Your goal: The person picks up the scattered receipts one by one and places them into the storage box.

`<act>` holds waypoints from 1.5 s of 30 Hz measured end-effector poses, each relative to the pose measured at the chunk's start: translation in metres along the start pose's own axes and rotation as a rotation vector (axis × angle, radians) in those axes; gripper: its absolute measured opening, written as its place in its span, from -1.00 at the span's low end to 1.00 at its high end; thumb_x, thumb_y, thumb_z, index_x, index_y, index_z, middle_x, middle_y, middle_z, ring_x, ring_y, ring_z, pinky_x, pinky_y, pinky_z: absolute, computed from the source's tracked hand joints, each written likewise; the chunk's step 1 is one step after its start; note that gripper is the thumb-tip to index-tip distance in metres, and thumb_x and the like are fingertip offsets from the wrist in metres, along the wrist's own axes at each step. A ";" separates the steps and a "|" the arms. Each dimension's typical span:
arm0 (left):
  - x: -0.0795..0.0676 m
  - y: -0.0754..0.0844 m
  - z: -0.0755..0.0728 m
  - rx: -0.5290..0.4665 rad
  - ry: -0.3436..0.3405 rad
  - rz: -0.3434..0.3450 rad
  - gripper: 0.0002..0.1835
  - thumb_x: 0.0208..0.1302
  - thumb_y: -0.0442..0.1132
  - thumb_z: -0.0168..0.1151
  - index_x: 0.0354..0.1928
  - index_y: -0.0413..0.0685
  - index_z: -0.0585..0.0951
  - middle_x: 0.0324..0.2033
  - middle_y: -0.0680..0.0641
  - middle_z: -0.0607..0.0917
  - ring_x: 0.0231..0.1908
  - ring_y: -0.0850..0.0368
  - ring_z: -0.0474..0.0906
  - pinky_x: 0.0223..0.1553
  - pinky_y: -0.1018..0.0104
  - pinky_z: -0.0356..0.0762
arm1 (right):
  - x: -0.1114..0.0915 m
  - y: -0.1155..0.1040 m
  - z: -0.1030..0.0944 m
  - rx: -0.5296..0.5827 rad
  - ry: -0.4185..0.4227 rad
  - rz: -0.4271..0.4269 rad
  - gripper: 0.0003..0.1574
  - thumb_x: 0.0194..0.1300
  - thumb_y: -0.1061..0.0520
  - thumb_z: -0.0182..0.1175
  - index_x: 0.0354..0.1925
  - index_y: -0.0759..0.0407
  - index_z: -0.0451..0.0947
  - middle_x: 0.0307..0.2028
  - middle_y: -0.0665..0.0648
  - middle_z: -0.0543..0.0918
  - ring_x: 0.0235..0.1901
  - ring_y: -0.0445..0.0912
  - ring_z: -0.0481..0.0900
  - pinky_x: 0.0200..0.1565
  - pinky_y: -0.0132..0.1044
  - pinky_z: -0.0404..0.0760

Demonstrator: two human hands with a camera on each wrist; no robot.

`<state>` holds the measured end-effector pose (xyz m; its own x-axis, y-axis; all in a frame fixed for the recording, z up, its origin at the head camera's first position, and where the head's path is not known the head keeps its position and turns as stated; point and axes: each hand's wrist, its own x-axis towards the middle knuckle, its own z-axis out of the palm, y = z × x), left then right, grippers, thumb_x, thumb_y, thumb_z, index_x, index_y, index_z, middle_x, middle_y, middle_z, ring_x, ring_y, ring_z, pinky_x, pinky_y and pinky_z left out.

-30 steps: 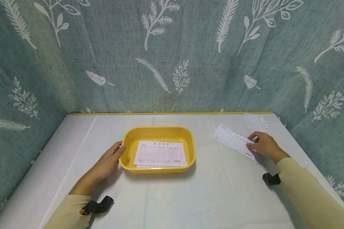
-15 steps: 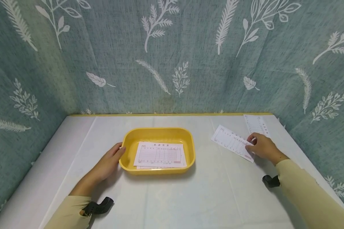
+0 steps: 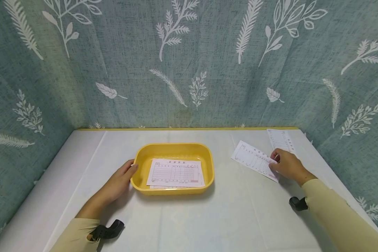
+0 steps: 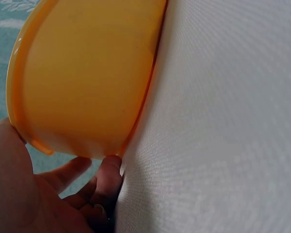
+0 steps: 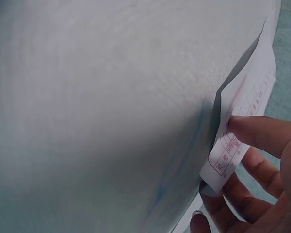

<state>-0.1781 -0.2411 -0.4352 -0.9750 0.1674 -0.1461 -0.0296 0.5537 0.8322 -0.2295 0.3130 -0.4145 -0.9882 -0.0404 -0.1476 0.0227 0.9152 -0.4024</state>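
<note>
A shallow yellow plastic tray (image 3: 171, 191) stands on the white-covered table, with printed white form slips (image 3: 175, 173) stacked inside it. At the tray's left end my left hand (image 3: 119, 179) holds the rim, thumb on the rim and fingers against the outer wall (image 4: 87, 82) in the left wrist view. My right hand (image 3: 290, 164) pinches the right end of another printed form slip (image 3: 253, 159) between thumb and fingers. In the right wrist view this form slip (image 5: 247, 99) is bent, its near end raised off the cloth.
A further form slip (image 3: 281, 140) lies behind my right hand, near the table's back right corner, partly covered by the hand. White cloth (image 3: 208, 224) covers the table. Green leaf-patterned curtain (image 3: 182, 87) rises along its back and both sides.
The head view has tilted slightly upward, so everything sits a little lower in the picture. Both hands keep their holds, on the tray and on the form slip.
</note>
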 end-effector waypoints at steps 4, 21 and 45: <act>0.000 -0.001 0.000 -0.006 -0.003 -0.002 -0.35 0.59 0.16 -0.27 0.49 -0.11 0.18 0.43 -0.27 0.33 0.49 -0.26 0.10 0.47 -0.33 -0.05 | 0.000 0.000 0.002 0.005 -0.006 0.008 -0.70 0.29 0.16 0.27 -0.12 0.26 0.41 -0.23 0.30 0.58 -0.30 0.06 0.49 -0.31 -0.21 0.48; 0.000 -0.005 0.002 0.005 -0.003 -0.014 -0.36 0.59 0.14 -0.26 0.49 -0.11 0.20 0.43 -0.28 0.32 0.50 -0.28 0.08 0.47 -0.34 -0.06 | 0.000 0.001 0.004 0.049 -0.021 -0.005 -0.58 0.27 0.21 0.29 -0.03 0.31 0.32 -0.30 0.26 0.48 -0.35 0.02 0.44 -0.37 -0.25 0.43; 0.000 0.000 -0.001 0.019 0.010 0.005 -0.35 0.59 0.17 -0.27 0.50 -0.09 0.19 0.44 -0.28 0.31 0.50 -0.28 0.08 0.46 -0.33 -0.03 | -0.009 0.003 -0.007 0.030 -0.005 0.053 -0.44 0.27 0.01 0.34 -0.01 0.39 0.39 -0.19 0.40 0.58 -0.32 0.08 0.46 -0.34 -0.20 0.47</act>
<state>-0.1784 -0.2421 -0.4347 -0.9773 0.1620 -0.1368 -0.0210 0.5682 0.8226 -0.2211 0.3186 -0.4083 -0.9847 0.0053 -0.1740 0.0792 0.9037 -0.4208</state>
